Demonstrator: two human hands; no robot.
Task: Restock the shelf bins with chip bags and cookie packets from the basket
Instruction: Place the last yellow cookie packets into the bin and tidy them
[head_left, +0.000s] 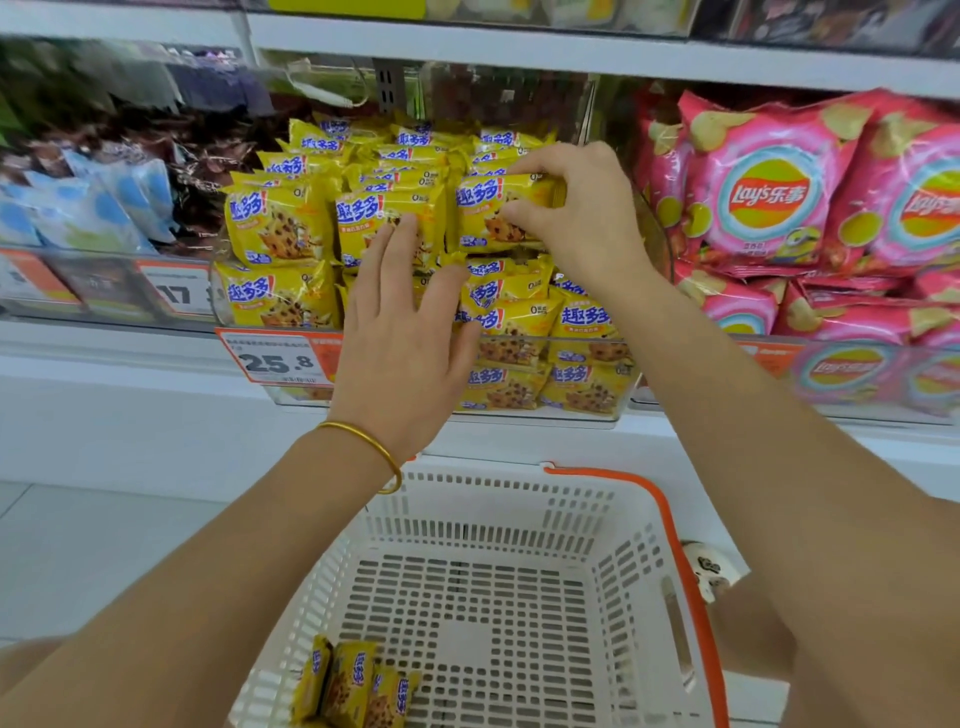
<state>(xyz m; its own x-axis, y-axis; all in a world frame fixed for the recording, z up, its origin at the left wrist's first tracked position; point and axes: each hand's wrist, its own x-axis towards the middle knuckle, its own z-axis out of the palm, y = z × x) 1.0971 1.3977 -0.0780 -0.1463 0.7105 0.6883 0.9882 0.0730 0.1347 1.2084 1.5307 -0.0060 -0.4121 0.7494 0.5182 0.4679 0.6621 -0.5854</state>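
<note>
Left hand (402, 332) reaches forward flat, fingers straight and spread; right hand (587, 218) pinches a yellow foil cookie packet (493, 205).

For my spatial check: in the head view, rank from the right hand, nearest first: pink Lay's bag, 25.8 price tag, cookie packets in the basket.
1. Pink Lay's bag, just right of the right hand.
2. 25.8 price tag, lower left.
3. Cookie packets in the basket, far below.

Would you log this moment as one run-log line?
right hand: pinches cookie packet | left hand: rests on stacked packets | basket: leftover packets
</note>
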